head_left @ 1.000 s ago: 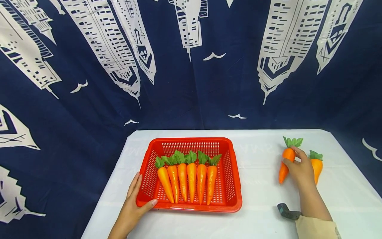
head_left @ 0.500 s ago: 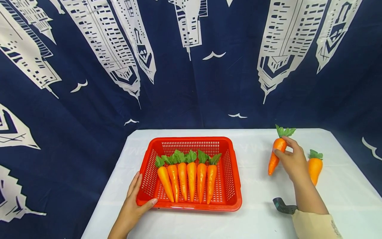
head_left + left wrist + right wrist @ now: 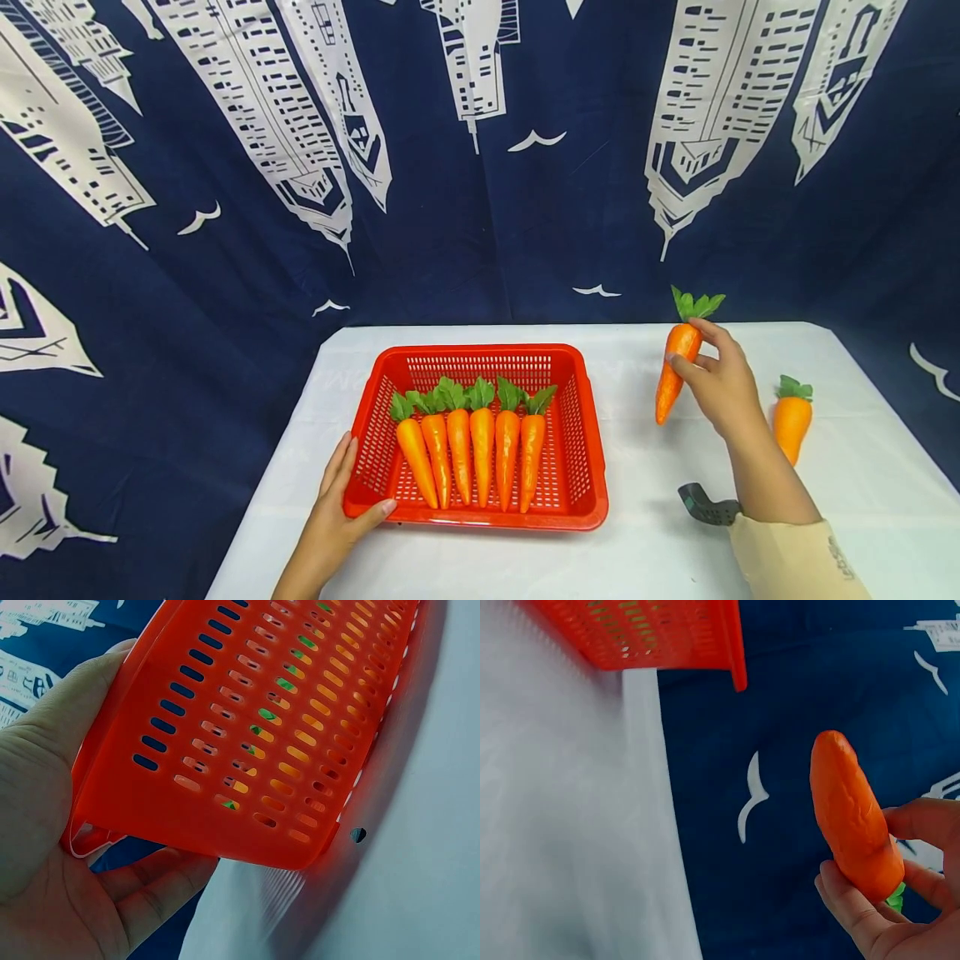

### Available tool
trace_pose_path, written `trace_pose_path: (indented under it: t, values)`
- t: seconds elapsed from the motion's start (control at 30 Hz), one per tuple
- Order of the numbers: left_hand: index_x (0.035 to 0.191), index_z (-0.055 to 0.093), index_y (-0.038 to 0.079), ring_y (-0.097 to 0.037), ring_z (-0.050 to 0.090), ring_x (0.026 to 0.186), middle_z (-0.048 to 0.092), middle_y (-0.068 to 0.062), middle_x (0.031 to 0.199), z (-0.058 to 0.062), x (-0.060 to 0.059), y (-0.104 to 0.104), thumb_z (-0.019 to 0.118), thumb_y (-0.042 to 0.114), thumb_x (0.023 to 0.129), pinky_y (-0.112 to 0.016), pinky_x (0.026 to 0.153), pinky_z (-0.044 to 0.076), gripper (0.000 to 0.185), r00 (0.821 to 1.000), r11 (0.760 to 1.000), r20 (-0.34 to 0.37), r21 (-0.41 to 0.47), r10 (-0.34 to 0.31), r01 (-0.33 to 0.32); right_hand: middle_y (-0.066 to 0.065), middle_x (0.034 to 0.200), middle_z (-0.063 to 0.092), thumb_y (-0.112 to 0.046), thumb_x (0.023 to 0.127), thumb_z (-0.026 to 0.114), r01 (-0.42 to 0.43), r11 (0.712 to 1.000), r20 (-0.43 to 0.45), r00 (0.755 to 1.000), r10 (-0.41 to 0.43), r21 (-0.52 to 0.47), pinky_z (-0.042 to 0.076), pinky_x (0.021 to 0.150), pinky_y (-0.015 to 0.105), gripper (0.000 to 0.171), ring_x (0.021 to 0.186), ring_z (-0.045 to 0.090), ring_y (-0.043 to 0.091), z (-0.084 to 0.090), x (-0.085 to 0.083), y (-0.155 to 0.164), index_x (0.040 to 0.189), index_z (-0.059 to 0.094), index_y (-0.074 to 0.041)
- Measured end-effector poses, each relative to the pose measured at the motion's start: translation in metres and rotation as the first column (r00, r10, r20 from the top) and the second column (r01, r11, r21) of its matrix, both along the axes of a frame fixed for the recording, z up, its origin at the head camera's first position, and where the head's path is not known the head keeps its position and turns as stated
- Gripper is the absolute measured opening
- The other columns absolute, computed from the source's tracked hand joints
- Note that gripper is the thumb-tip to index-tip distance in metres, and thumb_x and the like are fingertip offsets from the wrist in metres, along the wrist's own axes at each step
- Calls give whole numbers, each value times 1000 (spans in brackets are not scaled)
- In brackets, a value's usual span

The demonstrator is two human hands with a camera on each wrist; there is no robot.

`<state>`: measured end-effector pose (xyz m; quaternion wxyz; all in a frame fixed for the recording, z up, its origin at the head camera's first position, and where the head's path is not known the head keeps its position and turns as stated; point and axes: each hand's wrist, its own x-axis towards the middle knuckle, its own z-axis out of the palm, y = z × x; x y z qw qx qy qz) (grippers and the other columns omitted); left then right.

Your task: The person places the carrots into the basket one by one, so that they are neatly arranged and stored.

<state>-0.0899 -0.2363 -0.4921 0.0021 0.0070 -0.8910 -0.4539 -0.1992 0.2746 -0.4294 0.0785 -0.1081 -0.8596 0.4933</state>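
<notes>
Orange plastic carrots with green leaf tops, five of them, lie side by side in the red slotted plastic basket [image 3: 577, 433], whose near left corner the person's left hand [image 3: 335, 508] grips, thumb curled over the rim. Farther right, the right hand [image 3: 718, 379] pinches a sixth orange plastic carrot [image 3: 672, 358] clear above the white tablecloth [image 3: 645, 550], while another carrot [image 3: 792, 414] lies near the table's right edge. Judging by this, the step is carrying; next calls for moving left over the basket and lowering beside the row.

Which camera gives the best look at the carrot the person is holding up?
The head view: the held carrot shows whole, leaves included, pinched in the right hand. The right wrist view shows it close up, leaves mostly hidden. The left wrist view shows only the red basket.
</notes>
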Motion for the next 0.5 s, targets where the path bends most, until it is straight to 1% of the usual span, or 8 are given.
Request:
trace_pose_path:
  t: [0.17,0.37,0.5]
  values:
    - [164,14,25,-36,14,155,6,0,172,0,1,0,84,37,82,-69,119,22,108,1000,1000,5,-5,2,-2,23,161,29,-31,99,65,-26,1000,-46,999,25,-4,58,90,43,70,132,52,47,10,0,-12,159,30,-24]
    - [164,15,25,-36,14,155,7,1,172,0,1,0,84,36,82,-69,119,21,108,1000,1000,-3,-5,-1,1,24,156,31,-27,97,68,-60,998,-91,994,58,-21,59,81,29,71,129,55,46,19,0,-29,159,33,-25]
    - [164,15,24,-37,14,155,7,-1,172,0,1,1,85,35,82,-69,119,21,108,1000,1000,-7,-7,-2,2,25,154,31,-25,96,69,-97,995,-115,989,93,-30,59,81,30,72,128,56,47,23,-1,-40,159,34,-25]
